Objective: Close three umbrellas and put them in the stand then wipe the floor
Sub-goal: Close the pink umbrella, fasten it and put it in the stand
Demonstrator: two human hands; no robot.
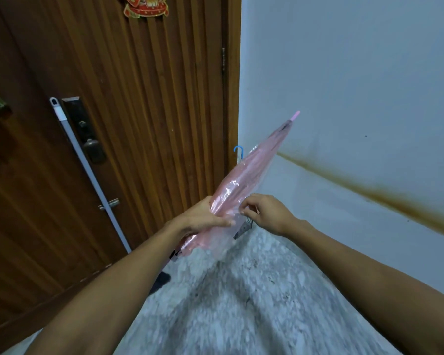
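Left hand [203, 216] grips the folded pink umbrella [244, 180]; right hand [262, 213] pinches its canopy, probably fastening; next, the stand.

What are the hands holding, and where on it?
Both hands hold a closed pink umbrella. The left hand grips round its folded middle; the right hand pinches the loose plastic beside it.

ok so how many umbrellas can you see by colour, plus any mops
pink umbrellas: 1, the pink umbrella, folded, gripped by the left hand and pinched by the right hand
blue umbrellas: 1, only the blue handle shows behind the pink one
mops: 1, the mop handle leaning on the door
total: 3
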